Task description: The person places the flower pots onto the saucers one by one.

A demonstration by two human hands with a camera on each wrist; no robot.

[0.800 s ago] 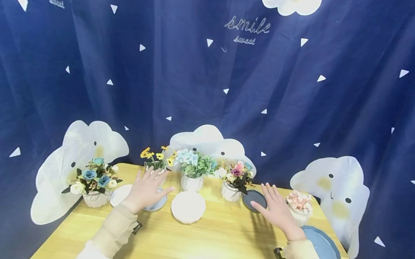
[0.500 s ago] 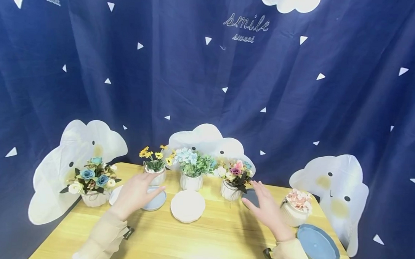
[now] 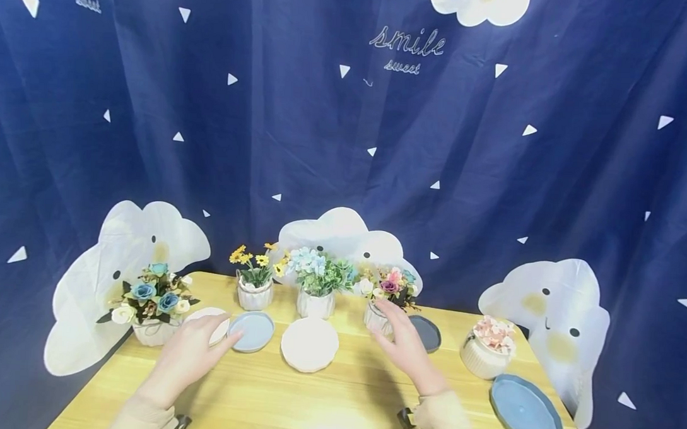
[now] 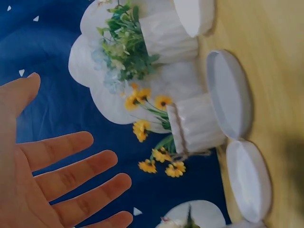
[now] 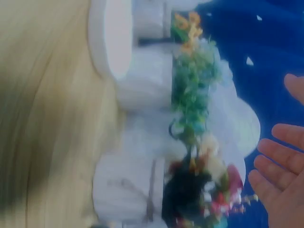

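Observation:
My left hand (image 3: 188, 354) hovers over the table's left side with its fingers extended and holds nothing. Close to it are a small white plate (image 3: 220, 331) and a light blue-grey round plate (image 3: 253, 331). In the left wrist view its fingers are spread, apart from the pot of yellow flowers (image 4: 197, 124). My right hand (image 3: 406, 346), also holding nothing, is in front of a white pot with mixed pink and purple flowers (image 3: 391, 285), partly covering it in the head view. In the right wrist view, blurred, that pot (image 5: 126, 190) stands apart from the fingers.
A white plate (image 3: 310, 344) lies mid-table before a pot of pale blue flowers (image 3: 316, 302). Blue roses in a pot (image 3: 154, 331) stand left. Rightward are a dark grey plate (image 3: 427, 333), pink flowers in a cream pot (image 3: 486, 358) and a blue plate (image 3: 526, 410). A navy curtain (image 3: 324, 113) hangs behind.
Both hands have moved left and drawn back toward the person. The left has uncovered the yellow-flower pot and light blue-grey plate; the right has come from the dark plate to the mixed-flower pot.

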